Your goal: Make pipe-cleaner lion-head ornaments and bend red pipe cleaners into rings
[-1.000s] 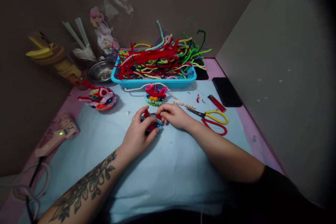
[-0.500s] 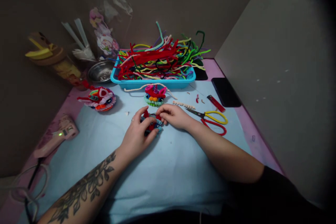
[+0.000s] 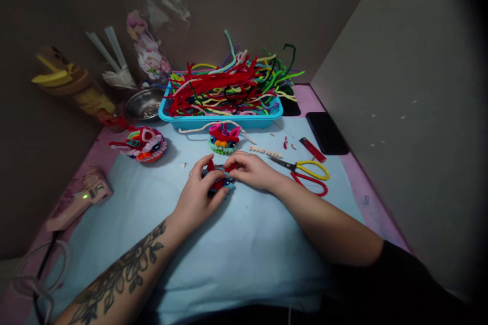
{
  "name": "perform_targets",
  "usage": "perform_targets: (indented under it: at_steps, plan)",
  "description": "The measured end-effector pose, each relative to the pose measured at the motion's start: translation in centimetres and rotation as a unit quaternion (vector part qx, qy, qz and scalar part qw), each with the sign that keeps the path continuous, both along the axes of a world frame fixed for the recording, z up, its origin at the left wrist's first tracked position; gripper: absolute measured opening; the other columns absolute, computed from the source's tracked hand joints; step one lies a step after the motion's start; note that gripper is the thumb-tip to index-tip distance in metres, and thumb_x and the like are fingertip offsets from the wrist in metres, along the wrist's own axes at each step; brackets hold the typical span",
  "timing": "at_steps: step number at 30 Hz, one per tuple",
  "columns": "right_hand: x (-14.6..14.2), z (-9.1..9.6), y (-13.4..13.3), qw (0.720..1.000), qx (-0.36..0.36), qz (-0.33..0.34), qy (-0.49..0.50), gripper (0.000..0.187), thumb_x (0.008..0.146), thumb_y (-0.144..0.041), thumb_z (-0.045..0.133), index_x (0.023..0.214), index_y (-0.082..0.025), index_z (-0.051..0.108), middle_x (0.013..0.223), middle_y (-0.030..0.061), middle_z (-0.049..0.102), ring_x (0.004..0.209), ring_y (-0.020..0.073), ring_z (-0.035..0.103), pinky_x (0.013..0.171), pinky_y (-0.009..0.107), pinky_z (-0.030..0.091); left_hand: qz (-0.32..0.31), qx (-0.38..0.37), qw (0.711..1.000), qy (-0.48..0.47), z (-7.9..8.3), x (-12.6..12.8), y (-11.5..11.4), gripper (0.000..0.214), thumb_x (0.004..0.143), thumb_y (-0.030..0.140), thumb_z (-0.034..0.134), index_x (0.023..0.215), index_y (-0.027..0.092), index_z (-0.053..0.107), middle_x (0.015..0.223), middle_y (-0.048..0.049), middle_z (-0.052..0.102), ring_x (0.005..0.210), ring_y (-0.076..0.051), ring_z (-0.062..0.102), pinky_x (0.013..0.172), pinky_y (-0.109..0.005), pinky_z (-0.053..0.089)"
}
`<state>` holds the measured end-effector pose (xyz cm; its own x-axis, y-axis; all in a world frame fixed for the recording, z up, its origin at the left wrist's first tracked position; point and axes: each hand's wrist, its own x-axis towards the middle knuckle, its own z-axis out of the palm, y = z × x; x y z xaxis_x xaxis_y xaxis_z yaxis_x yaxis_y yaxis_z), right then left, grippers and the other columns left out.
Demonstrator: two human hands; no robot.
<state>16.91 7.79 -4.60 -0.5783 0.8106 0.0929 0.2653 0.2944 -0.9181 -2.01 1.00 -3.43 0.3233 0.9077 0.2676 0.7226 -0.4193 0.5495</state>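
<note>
Between my hands, on the blue cloth (image 3: 229, 244), is a small lion-dance head figure (image 3: 222, 184) made of red, dark and light-blue pipe cleaners. My left hand (image 3: 200, 188) is wrapped round its left and front side, covering much of it. At its upper right, my right hand (image 3: 249, 169) has its fingertips pinched against the figure; what exactly they grip is hidden. Just behind stands a second pipe-cleaner lion head (image 3: 223, 137), red with a mint-green fringe. A larger red and pink one (image 3: 147, 144) sits to the left.
A blue tray (image 3: 224, 122) heaped with pipe cleaners stands at the back, a steel bowl (image 3: 131, 109) beside it. Scissors (image 3: 295, 166), a twisted cream strip (image 3: 266, 152), a red lighter-like item (image 3: 313, 150) and a black phone (image 3: 327, 133) lie right. At left is a pink device (image 3: 82, 198).
My right fingers have shifted slightly left and closer onto the figure's upper right side. My left hand keeps its hold, and the view has moved a little.
</note>
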Motion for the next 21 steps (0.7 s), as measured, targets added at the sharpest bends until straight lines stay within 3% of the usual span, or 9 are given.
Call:
perform_targets:
  at_steps: [11, 17, 21]
  plan:
    - [-0.22, -0.65, 0.16, 1.000, -0.006, -0.009, 0.015, 0.015, 0.075, -0.012, 0.059, 0.088, -0.015, 0.065, 0.086, 0.0020, 0.059, 0.077, 0.0120, 0.058, 0.071, 0.024, 0.047, 0.001, 0.001, 1.000, -0.003, -0.03, -0.02, -0.08, 0.024, 0.083, 0.029, 0.059, 0.106, 0.021, 0.058, 0.138, -0.0127, 0.034, 0.128, -0.028, 0.040, 0.104, -0.045, 0.040]
    - [-0.12, -0.70, 0.24, 0.993, -0.100, -0.011, 0.065, 0.024, 0.071, -0.017, 0.063, 0.095, -0.014, 0.063, 0.085, 0.0021, 0.061, 0.072, 0.0125, 0.058, 0.068, 0.027, 0.049, -0.001, -0.018, 1.000, 0.001, 0.58, -0.20, -0.17, 0.036, 0.081, 0.032, 0.061, 0.114, 0.022, 0.052, 0.141, -0.0144, 0.031, 0.129, -0.028, 0.040, 0.101, -0.045, 0.042]
    - [0.13, -0.56, 0.39, 0.990, -0.118, -0.002, 0.080, 0.028, 0.073, -0.015, 0.060, 0.101, -0.014, 0.062, 0.080, 0.0013, 0.062, 0.067, 0.0111, 0.057, 0.064, 0.025, 0.048, 0.010, -0.006, 1.000, -0.010, 0.38, -0.31, -0.05, 0.046, 0.079, 0.032, 0.063, 0.119, 0.021, 0.043, 0.138, -0.0161, 0.036, 0.132, -0.030, 0.036, 0.103, -0.049, 0.039]
